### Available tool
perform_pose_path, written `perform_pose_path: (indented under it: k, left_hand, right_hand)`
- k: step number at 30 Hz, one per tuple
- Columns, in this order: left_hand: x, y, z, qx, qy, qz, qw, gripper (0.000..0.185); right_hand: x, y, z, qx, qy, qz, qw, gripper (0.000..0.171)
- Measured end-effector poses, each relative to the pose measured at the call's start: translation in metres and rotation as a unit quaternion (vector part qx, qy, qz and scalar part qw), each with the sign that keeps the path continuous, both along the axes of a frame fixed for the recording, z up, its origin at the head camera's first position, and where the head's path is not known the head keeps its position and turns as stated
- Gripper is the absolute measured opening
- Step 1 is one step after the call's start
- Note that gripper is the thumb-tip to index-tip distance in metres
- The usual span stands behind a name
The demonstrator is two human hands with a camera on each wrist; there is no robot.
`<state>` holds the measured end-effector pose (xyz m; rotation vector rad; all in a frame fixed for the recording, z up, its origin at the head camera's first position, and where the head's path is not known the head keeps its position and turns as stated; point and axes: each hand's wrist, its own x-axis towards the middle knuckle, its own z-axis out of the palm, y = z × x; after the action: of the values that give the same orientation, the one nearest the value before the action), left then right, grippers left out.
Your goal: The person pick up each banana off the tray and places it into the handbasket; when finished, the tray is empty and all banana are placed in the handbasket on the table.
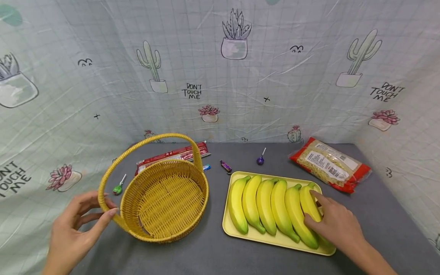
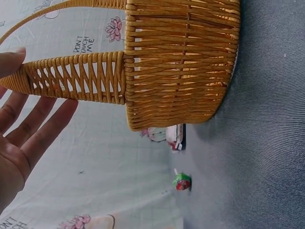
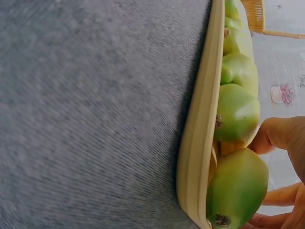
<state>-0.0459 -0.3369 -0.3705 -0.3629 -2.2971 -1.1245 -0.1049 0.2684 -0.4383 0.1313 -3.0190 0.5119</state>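
A yellow wicker basket (image 1: 172, 202) stands on the left part of the table, its tall handle (image 1: 168, 135) upright. My left hand (image 1: 77, 225) holds that handle low on its left side, thumb on one face and fingers on the other, as the left wrist view shows. To the right, several bananas (image 1: 266, 206) lie side by side in a shallow pale yellow tray (image 3: 193, 162). At the tray's right end my right hand (image 1: 338, 221) grips the outermost banana (image 3: 238, 186), thumb on its left side. The other fingers are partly hidden behind it.
Behind the basket lies a long red packet (image 1: 185, 153), with a green lollipop (image 1: 118, 189) to its left. A purple-wrapped candy (image 1: 225, 166) and a purple lollipop (image 1: 260, 160) lie behind the tray. A red-edged food packet (image 1: 330, 164) sits at the back right.
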Motion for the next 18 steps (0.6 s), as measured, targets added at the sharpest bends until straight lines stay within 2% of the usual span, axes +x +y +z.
perform_pose_path:
  k: [4,11,18]
  left_hand:
    - [0.0,0.001,0.0,0.003,0.0,0.008,1.0,0.063]
    - [0.005,0.005,0.001,0.027,-0.022,0.044,0.9984,0.063]
    - [0.0,0.003,-0.004,0.027,0.001,0.033,0.9991,0.063]
  right_hand:
    - [-0.001,0.002,0.004,-0.005,0.018,0.004,1.0,0.075]
    - [-0.005,-0.001,0.017,-0.005,0.045,0.013,0.999,0.076]
    - [-0.006,-0.014,0.032,-0.012,0.052,0.022,0.998,0.074]
